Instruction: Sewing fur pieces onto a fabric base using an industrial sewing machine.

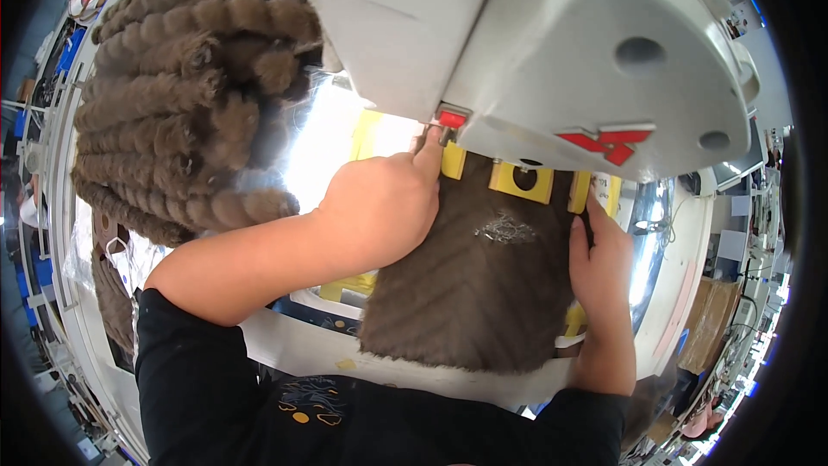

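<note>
My left hand is raised beside the grey machine head, its back toward the camera. The index finger is extended upward, its tip near a small red part at the lower edge of the housing; whether it touches is unclear. The other fingers are curled in, and I cannot tell whether they have hold of anything.

My right hand is at the right edge of the brown fur panel. Its fingers reach up by the right yellow block, with the thumb a little apart and lower, beside the panel's edge. I cannot tell whether they grip or merely rest there.

The panel lies spread in front of me, its top beneath the machine head, its ragged lower edge toward my body. It bears a silvery patch — irregular in outline — in its upper middle. Above that patch is the middle yellow block, with a dark round hole; the left yellow block is just beside my index finger.

A large ridged brown fur bundle occupies the left side, well apart from my right hand.
</note>
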Motion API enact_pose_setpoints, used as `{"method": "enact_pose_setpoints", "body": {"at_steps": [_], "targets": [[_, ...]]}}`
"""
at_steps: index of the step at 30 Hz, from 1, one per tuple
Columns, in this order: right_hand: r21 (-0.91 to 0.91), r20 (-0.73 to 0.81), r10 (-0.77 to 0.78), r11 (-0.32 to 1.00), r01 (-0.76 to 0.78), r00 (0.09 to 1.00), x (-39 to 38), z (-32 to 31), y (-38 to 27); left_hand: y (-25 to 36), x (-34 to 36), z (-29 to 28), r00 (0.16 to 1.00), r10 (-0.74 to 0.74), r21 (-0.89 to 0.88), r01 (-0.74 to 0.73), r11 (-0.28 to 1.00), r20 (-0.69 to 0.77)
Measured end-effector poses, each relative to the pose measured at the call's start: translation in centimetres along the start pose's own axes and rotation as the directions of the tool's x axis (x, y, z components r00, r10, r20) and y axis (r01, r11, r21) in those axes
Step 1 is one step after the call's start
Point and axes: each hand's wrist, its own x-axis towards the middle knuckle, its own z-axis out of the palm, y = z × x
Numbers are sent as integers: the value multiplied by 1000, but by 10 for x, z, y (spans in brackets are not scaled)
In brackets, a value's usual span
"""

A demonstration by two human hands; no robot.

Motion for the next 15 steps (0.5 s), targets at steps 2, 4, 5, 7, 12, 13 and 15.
{"method": "enact_pose_setpoints", "body": {"at_steps": [2, 4, 5, 7, 12, 13, 15], "targets": [[14, 17, 14, 1000, -14, 1000, -1, 1, -2, -3, -2, 7, 999, 19, 0, -19, 1000, -38], [46, 17, 46, 998, -47, 999, -2, 1, -3, -7, -5, 12, 996, 43, 0, -43, 999, -78], [45, 21, 41, 998, -42, 999, -2, 1, -2, -9, -7, 15, 991, 94, 26, -92, 995, -98], [34, 0, 0, 999, 0, 1000, -2, 3, 1, -11, -8, 16, 982, 146, 52, -141, 989, -116], [63, -11, -40, 997, 41, 999, 0, 4, 4, -11, -9, 12, 981, 159, 34, -156, 987, -110], [84, 11, -11, 996, 10, 1000, 2, 3, 3, -12, -9, 12, 981, 161, 33, -158, 987, -109], [104, 24, 21, 994, -23, 1000, 4, 1, 1, -13, -10, 14, 976, 161, 11, -161, 987, -143]]}}
